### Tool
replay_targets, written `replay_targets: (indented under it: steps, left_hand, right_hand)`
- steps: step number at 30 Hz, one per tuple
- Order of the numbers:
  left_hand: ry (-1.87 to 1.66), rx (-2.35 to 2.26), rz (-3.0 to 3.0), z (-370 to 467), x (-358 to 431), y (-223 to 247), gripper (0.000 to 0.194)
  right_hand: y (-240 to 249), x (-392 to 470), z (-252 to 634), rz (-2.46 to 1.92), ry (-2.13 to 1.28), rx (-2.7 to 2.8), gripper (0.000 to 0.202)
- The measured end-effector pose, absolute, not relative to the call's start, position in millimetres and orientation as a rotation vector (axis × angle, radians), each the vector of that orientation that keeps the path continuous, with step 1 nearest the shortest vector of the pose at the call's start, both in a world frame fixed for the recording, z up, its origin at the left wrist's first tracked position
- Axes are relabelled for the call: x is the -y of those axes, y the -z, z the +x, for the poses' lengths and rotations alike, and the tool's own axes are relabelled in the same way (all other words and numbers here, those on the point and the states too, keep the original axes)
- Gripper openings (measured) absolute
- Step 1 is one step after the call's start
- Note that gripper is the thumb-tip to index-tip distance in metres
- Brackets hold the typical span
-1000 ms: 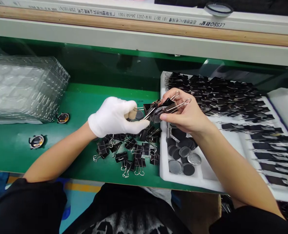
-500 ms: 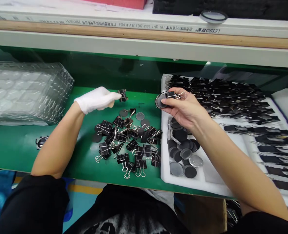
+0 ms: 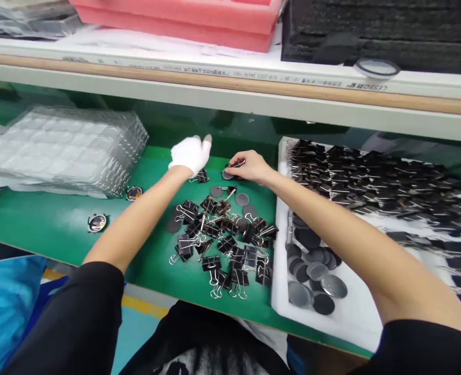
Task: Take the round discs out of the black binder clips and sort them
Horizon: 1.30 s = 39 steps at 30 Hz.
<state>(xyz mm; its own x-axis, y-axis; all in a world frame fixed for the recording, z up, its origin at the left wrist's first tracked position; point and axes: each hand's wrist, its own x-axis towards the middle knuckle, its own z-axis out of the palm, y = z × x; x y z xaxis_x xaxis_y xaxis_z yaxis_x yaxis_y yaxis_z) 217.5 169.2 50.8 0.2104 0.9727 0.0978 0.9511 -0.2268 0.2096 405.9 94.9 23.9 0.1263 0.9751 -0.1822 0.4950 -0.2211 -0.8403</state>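
My left hand [image 3: 190,154], in a white glove with bare fingertips, is held above the green bench with its thumb stretched out and nothing seen in it. Just below it a black binder clip [image 3: 202,176] lies on the bench. My bare right hand [image 3: 251,166] pinches a round watch-like case [image 3: 227,174] with a grey disc on its face, low over the bench; the fingers partly cover it and the clip on it. Nearer me is a heap of black binder clips [image 3: 218,224] with wire handles, and grey discs [image 3: 242,199] lie among them.
Right of the heap stands a white foam tray [image 3: 279,260] with loose discs [image 3: 315,271] and rows of clipped pieces [image 3: 371,177]. Clear plastic trays [image 3: 62,140] are stacked at left, near two round watch-like cases [image 3: 97,223]. A shelf edge [image 3: 230,88] crosses behind.
My left hand has let go of the binder clip, which now lies on the bench. My right hand has lowered the case toward the bench and leftward. The camera view has shifted.
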Motion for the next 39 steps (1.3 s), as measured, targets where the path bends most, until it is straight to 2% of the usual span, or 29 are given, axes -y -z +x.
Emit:
replay_targets:
  steps: [2,7,13,20,32,39]
  left_hand:
    - [-0.311,-1.941,2.352,229,-163,-37,0.071]
    - [-0.258,-1.968,2.299,220,-169,-22,0.058]
    - [-0.165,-1.833,2.346,206,-169,-17,0.057]
    - [-0.152,-1.817,2.336,207,-166,-12,0.057]
    - [-0.097,-1.782,2.373,207,-168,-6,0.055]
    - [-0.2,-1.783,2.296,206,-169,-5,0.055]
  right_hand:
    - [-21,-93,412,-1.82,-0.959,1.617,0.023]
    - [-28,-95,431,-1.708,-0.804,2.214,0.058]
    - [-26,-114,428,-1.59,-0.76,2.326,0.049]
    - [-6,-128,412,-1.323,-0.733,2.29,0.049]
    - [7,-139,413,-1.239,-0.761,2.284,0.056]
    - [5,-134,410,-1.214,-0.759,2.313,0.053]
